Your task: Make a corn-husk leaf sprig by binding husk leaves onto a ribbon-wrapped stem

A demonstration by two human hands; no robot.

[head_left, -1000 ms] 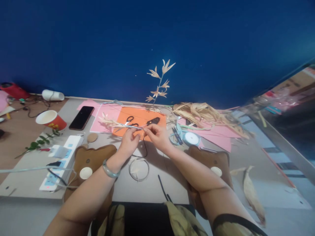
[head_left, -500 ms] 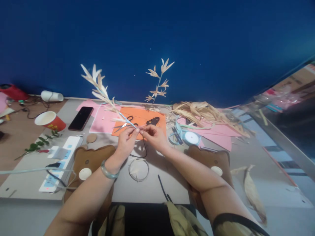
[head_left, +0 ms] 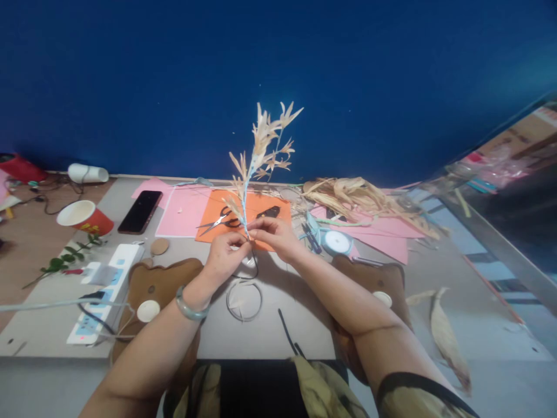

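Note:
A husk flower stem (head_left: 245,200), pale leaf-like petals along a light blue wrapped stalk, stands nearly upright between my hands. My left hand (head_left: 228,255) pinches at the stalk's lower end, thumb and forefinger together. My right hand (head_left: 273,235) is closed on the stalk just above, fingertips touching it. Black scissors (head_left: 221,219) lie on an orange sheet (head_left: 209,200) behind my hands, beside a black tool (head_left: 270,213) partly covered by my right hand. A second husk flower stem (head_left: 285,148) stands behind the held one, partly overlapped by it.
A coil of wire (head_left: 243,301) lies on the table before me. Dried husks (head_left: 361,197) and a ribbon spool (head_left: 337,241) are at right. On the left are a phone (head_left: 140,212), a red paper cup (head_left: 102,222), a power strip (head_left: 104,293) and a leafy sprig (head_left: 65,261).
The held stem has swung from leaning left to nearly upright, now overlapping the stem behind. My left hand has moved slightly down, and my right hand is now above it on the stalk.

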